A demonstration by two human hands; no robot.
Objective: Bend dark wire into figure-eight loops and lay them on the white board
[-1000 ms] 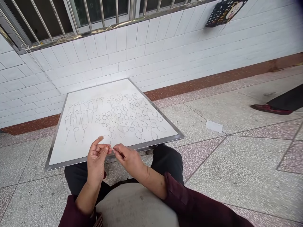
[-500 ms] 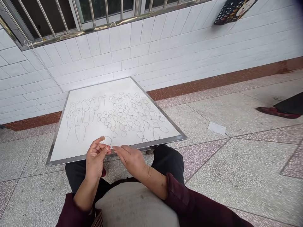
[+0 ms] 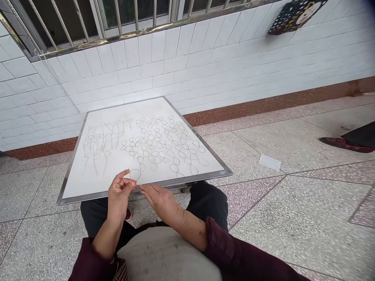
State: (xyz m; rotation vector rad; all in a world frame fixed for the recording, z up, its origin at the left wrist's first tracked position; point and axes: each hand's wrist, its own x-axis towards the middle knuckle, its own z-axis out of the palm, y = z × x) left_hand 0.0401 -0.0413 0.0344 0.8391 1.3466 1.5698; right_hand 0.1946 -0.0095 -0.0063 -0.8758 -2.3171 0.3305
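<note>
A thin dark wire loop (image 3: 135, 170) stands up from the pinched thumb and fingers of my left hand (image 3: 119, 191), above the board's near edge. Its index finger is raised beside the loop. Just to the right, my right hand (image 3: 161, 201) is closed, thumb and fingers pressed together and pointing at the left fingertips. Whatever its tips hold is too small to make out. Under and beyond both hands lies a white board (image 3: 105, 187) with a grey metal frame. Many twisted wire figure-eights (image 3: 175, 160) lie on its right part, and single loops with long tails (image 3: 96, 157) on its left.
The board's far edge is close to a white tiled wall (image 3: 123, 86) below a barred window (image 3: 117, 19). My knees (image 3: 208, 199) are under the near edge. A white paper (image 3: 269, 162) lies on the floor, right. Beyond it is another person's shoe (image 3: 345, 144).
The view has shifted slightly. The wire loop shows a little wider and further right above my left fingers. Both hands keep nearly the same place and pose.
</note>
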